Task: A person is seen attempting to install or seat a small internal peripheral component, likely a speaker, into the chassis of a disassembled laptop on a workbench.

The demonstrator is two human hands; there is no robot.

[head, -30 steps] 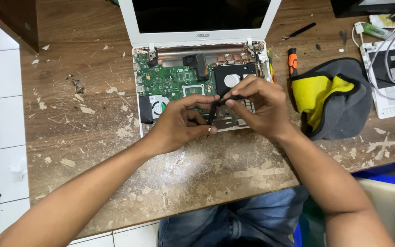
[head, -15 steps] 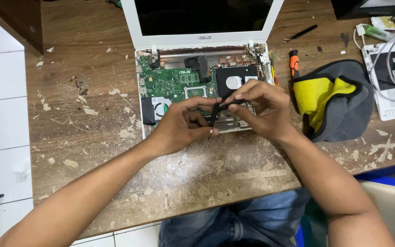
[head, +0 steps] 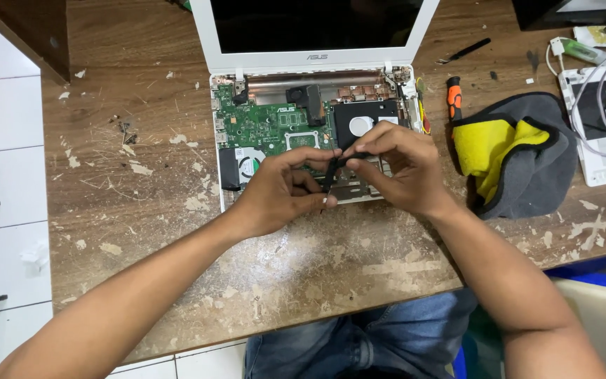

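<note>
Both my hands pinch a small black part [head: 331,170]: left hand [head: 282,193] low, right hand [head: 394,168] above, just over the opened laptop [head: 303,133]. If either grip slips, I reckon it drops onto the green board [head: 261,126] beyond.

Opened laptop [head: 303,133] at the far middle of the surface [head: 142,210], screen upright at the far edge, exposed circuit board [head: 264,126] on the left inside, drive [head: 362,123] on the right inside. Both hands over the near edge of the laptop base: left hand [head: 282,193] left, right hand [head: 394,165] right, small tool [head: 331,172] between them. Screwdriver [head: 454,98] just right of the laptop. Folded cloth [head: 517,151] right of that. Second device [head: 601,119] with cables at the far right.
</note>
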